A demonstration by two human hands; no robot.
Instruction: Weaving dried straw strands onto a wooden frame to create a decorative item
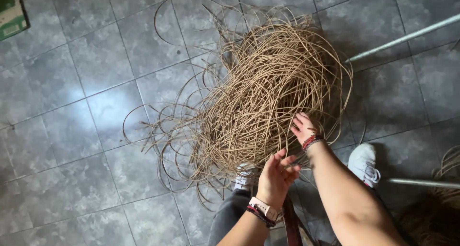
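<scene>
1. I saw the green box (10, 13) cut off at the frame's upper left.
2. The right hand (304, 128) had its fingertips buried in the cane tangle (268, 92).
3. Lower right, a brown fibre heap (438, 212) ran off-frame.

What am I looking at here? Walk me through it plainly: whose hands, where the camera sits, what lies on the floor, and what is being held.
There is no machine here. One camera, worn on a person's head, looks down at that person's own two bare hands. On the grey tiled floor lies a big loose tangle of thin tan cane strands. The left hand, with a watch and bands at the wrist, is raised at the tangle's near edge, fingers half curled among the strands. The right hand, with beaded bracelets, reaches into the pile; whether it grips a strand cannot be told. A white shoe shows at right, two grey metal rods beyond, and a cardboard box in the top left corner.
</scene>
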